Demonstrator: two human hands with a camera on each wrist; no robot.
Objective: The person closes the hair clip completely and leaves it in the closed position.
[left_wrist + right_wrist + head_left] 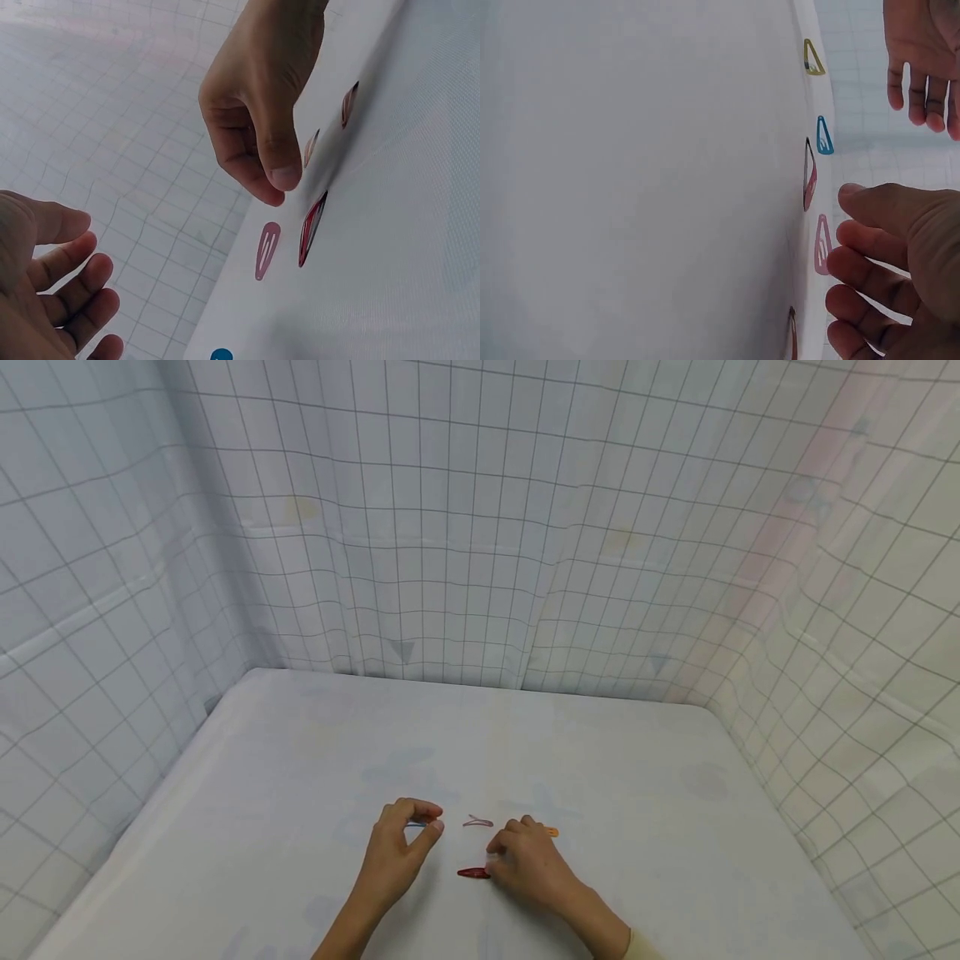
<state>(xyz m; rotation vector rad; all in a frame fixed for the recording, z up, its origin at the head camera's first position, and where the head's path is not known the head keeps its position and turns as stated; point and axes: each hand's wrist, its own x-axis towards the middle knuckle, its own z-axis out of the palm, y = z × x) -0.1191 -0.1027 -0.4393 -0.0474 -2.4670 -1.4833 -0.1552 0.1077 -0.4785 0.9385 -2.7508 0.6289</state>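
Observation:
Several snap hair clips lie on the white table. My left hand point(397, 843) hovers over the blue hair clip point(415, 824), fingers loosely bent and holding nothing. Close by the red hair clip point(472, 873), my right hand point(528, 864) overlaps its right end in the head view. The right wrist view shows nothing between that hand's thumb and fingers point(859, 296). Between and beyond the hands lies a pink hair clip point(477, 822). An orange hair clip point(552, 832) pokes out behind the right hand, partly hidden. A yellow hair clip point(813, 58) appears past the blue one in the right wrist view.
The table is covered by a white cloth point(637, 793) with faint printed patches. White curtains with a dark grid point(480, 527) hang at the back and both sides. Two more clips, one reddish-brown point(350, 104), lie beyond the right hand in the left wrist view.

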